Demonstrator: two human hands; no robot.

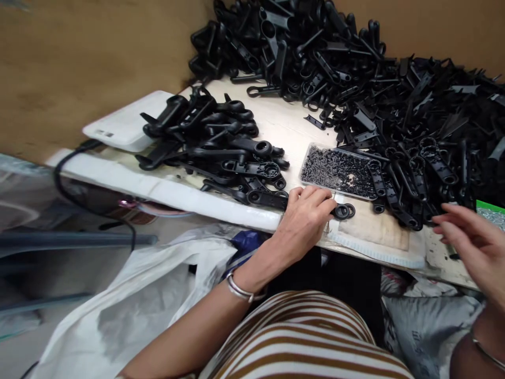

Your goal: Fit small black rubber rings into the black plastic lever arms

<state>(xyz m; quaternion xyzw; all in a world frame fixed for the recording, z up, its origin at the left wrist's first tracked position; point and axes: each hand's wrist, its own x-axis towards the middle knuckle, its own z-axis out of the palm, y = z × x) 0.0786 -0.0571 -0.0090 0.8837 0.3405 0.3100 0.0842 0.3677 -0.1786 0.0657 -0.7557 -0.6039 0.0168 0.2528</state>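
Note:
My left hand [305,218] is closed over a black plastic part at the table's front edge. The part's ring-shaped end [344,211] pokes out past my fingertips, while its other end is hidden under the hand. Over at the right, my right hand [471,237] hovers beside a heap of black plastic arms [410,184], its fingers bent and apart, with nothing visible in them. Between the hands and the heap lies a clear shallow box [337,171] of small dark pieces, probably screws. A brownish pad [374,229] lies on the tabletop in front of it.
On the left, a group of black arms [224,142] lies partly against a white flat device [126,121] with a black cable [63,181]. A large pile [295,52] fills the back. A green-edged tray [491,213] sits far right. Below the table hangs a white sack [150,300].

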